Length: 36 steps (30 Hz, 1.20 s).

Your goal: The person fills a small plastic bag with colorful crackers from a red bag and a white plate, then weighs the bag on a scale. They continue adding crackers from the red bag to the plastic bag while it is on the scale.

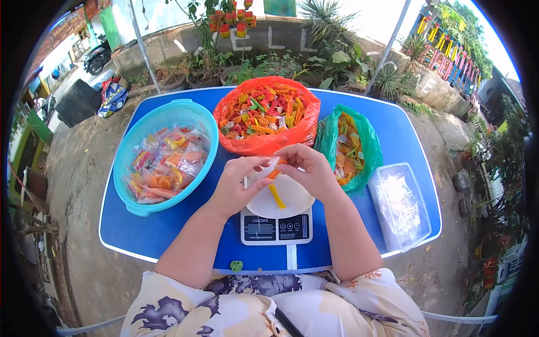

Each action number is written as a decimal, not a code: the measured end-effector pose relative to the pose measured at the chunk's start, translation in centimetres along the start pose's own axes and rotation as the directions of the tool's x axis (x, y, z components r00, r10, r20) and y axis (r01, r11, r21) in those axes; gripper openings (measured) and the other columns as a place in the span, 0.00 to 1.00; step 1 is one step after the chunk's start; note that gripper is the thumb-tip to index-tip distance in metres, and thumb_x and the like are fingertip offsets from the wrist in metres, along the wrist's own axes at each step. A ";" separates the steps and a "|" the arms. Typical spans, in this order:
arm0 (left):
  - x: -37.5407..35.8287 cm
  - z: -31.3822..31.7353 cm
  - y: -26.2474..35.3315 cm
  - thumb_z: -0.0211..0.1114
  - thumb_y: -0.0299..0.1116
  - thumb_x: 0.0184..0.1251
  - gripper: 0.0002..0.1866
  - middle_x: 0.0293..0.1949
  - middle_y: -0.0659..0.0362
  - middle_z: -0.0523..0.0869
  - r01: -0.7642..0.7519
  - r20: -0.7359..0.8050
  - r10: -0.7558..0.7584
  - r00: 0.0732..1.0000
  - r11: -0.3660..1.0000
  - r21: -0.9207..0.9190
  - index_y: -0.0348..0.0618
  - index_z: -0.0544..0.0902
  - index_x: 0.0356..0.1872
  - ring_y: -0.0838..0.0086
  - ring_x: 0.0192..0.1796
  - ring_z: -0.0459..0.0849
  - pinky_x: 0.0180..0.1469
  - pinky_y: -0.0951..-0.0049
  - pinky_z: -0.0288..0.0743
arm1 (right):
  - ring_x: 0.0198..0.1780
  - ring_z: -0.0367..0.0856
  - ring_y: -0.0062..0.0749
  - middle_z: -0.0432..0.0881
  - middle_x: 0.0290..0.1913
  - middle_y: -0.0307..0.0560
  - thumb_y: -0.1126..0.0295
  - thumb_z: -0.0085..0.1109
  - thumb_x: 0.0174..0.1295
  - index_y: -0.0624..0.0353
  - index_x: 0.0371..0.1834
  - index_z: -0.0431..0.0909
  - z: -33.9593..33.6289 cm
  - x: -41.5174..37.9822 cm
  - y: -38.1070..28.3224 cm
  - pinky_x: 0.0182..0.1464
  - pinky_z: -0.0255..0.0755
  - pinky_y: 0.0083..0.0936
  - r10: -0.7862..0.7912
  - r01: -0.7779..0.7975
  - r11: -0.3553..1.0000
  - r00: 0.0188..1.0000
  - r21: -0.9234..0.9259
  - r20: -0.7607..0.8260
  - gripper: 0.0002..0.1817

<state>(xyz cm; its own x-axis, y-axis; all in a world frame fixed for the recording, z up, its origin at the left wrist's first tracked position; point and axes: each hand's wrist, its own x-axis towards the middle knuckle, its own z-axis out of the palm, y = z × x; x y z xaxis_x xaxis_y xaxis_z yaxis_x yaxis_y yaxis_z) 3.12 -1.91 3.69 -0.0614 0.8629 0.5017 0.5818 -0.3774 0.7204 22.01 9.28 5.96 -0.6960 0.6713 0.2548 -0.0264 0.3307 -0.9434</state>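
Above a kitchen scale (276,227) and the white plate (266,205) on it, both of my hands are close together. My left hand (240,181) pinches a small clear plastic bag (268,167). Closed fingers of my right hand (307,170) hold an orange snack piece (276,169) at the bag's mouth; the fingers partly hide it. A yellow snack stick (277,196) lies on the plate under my hands.
A turquoise basket (124,181) of filled packets stands left. Behind my hands is a red bag (247,147) of colourful snacks, with a green bag (372,160) of snacks to its right. A clear box (422,222) holds plastic bags. A green piece (236,265) lies near the table's front edge.
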 end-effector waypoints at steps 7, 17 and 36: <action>-0.2 0.7 -1.4 0.72 0.29 0.67 0.17 0.47 0.54 0.88 0.118 -0.157 -0.143 0.977 0.980 -0.161 0.38 0.84 0.56 0.66 0.46 0.85 0.54 0.68 0.77 | 0.50 0.86 0.24 0.86 0.47 0.41 0.81 0.65 0.68 0.64 0.47 0.80 0.3 0.4 1.4 0.56 0.81 0.20 0.058 -0.023 0.947 0.993 0.321 -0.100 0.07; 0.4 0.1 -1.0 0.68 0.23 0.67 0.14 0.48 0.53 0.86 -0.123 -0.279 0.150 0.949 0.986 0.112 0.38 0.84 0.54 0.66 0.45 0.85 0.54 0.68 0.78 | 0.52 0.85 0.37 0.86 0.43 0.42 0.81 0.66 0.60 0.59 0.38 0.88 -1.0 0.2 1.4 0.57 0.79 0.30 -0.218 0.235 0.861 0.972 -0.450 0.089 0.06; 0.4 0.0 -0.8 0.64 0.20 0.69 0.14 0.48 0.52 0.85 -0.139 -0.293 0.169 0.941 0.983 0.122 0.37 0.83 0.54 0.64 0.44 0.85 0.52 0.68 0.78 | 0.38 0.84 0.21 0.85 0.42 0.42 0.78 0.61 0.70 0.66 0.55 0.80 -0.3 0.5 0.5 0.42 0.80 0.18 0.033 -0.019 0.889 0.999 0.457 -0.023 0.12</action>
<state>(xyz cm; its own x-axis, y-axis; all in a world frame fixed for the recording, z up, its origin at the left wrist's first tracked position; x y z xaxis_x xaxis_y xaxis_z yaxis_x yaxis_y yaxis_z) 2.60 -1.28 3.33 -0.1968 0.6498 0.7341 0.6791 -0.4498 0.5802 21.92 9.97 5.69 -0.6800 0.6969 0.2281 -0.3383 -0.0221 -0.9408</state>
